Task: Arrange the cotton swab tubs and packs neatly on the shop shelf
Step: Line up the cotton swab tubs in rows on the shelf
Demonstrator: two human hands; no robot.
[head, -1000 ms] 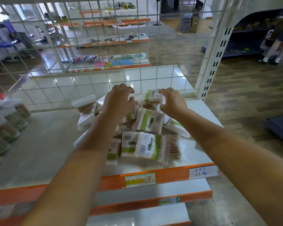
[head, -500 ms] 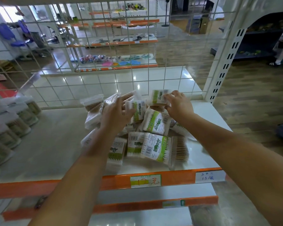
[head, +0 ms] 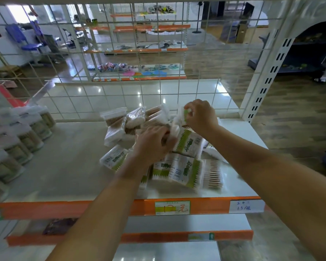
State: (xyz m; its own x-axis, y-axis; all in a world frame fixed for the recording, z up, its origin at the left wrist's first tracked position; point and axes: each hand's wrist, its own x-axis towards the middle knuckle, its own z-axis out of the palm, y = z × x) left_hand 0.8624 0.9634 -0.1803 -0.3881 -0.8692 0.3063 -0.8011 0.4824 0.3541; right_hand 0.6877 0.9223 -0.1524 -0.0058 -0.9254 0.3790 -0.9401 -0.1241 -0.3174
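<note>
Since the earlier frame both hands have risen off the heap and drawn closer together, each now lifting a pack clear of the pile. Left to right: a row of cotton swab tubs (head: 29, 132) stands along the left end of the shelf (head: 64, 166), cylindrical, translucent plastic with pale lids, packed side by side and blurred at the near end. Centre-shelf lies the loose heap of cotton swab packs (head: 184, 171), flat crinkled clear film bags with green-and-white printed labels and barcodes, wooden sticks showing through the film in tight parallel rows; they overlap at all angles. The left hand (head: 152, 144) hovers over the heap with fingers curled round a pack (head: 154, 117) of wooden-stemmed swabs, though blur hides the exact hold. The right hand (head: 200, 116), just behind and to the right, pinches the top edge of a green-labelled pack (head: 183, 114) between thumb and fingertips. Judgement: the step in hand is sorting the heap, picking packs out for alignment; the tubs appear already ordered, the packs not yet. The next move calls for turning each pack to one orientation and laying it flat in a squared stack on the bare shelf surface between tubs and heap. The slick film is likely to slide, so a stack would need to be kept low. An orange front rail (head: 102, 208) carries a price tag (head: 172, 208).
</note>
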